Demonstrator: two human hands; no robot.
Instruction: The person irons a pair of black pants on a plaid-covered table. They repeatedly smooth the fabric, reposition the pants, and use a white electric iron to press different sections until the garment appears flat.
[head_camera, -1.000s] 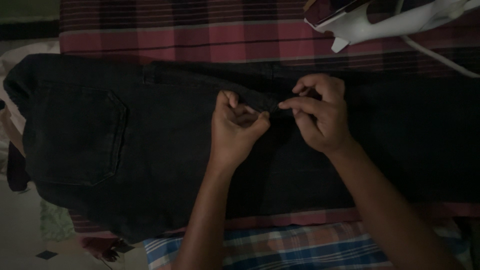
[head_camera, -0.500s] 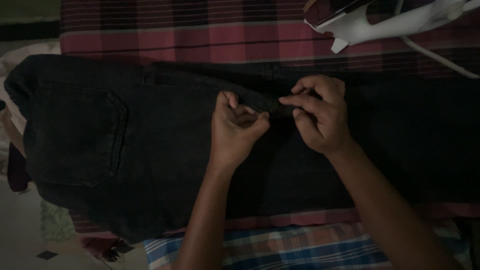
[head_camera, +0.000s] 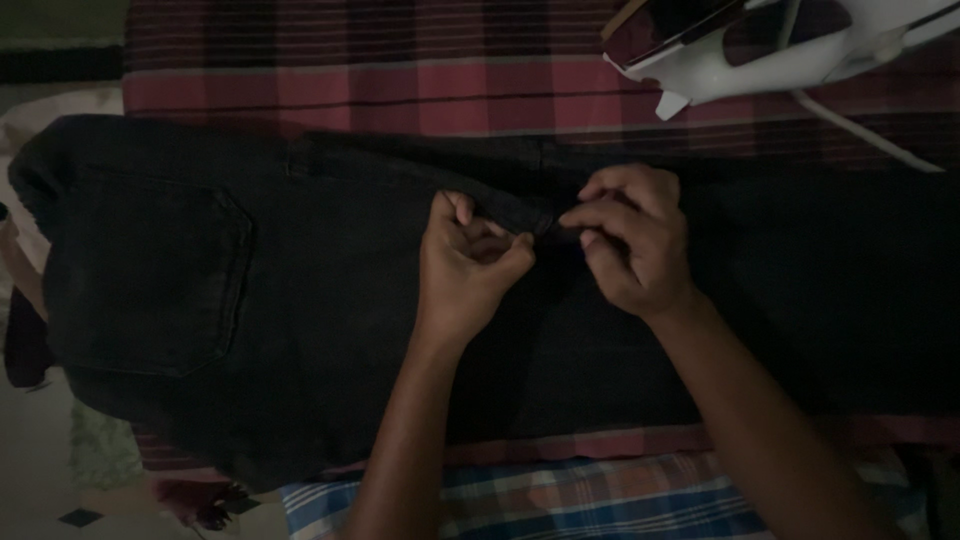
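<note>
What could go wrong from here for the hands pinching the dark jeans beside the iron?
The white iron rests close behind the right hand; reaching back might brush it or snag its cord. The left hand pinches only a small seam fold of the black jeans, which could slip. Dim light hides creases.

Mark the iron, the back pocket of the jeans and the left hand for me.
iron (head_camera: 745, 60), head view, on its white body.
back pocket (head_camera: 150, 280), head view, middle of the pocket panel.
left hand (head_camera: 465, 270), head view, back of the hand.
</note>
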